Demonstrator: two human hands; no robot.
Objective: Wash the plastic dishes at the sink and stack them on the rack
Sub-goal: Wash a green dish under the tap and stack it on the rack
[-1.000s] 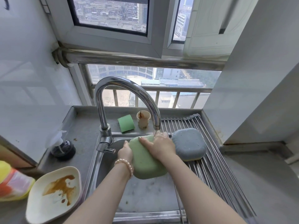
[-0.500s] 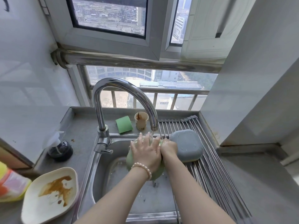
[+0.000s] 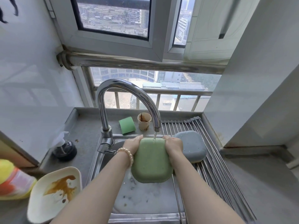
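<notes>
Fingers (image 3: 168, 138) round green plate (image 3: 151, 160)

Bottle (image 3: 11, 180) at my left on the surface: yellow and orange label, too blurred for me to read
Wall (image 3: 24, 62): black marks, cut off, not legible
Dishes: no writing I can see

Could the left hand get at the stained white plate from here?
Probably not at once: the left hand grips the green plate under the faucet. Once freed, nothing blocks the stained white plate.
</notes>
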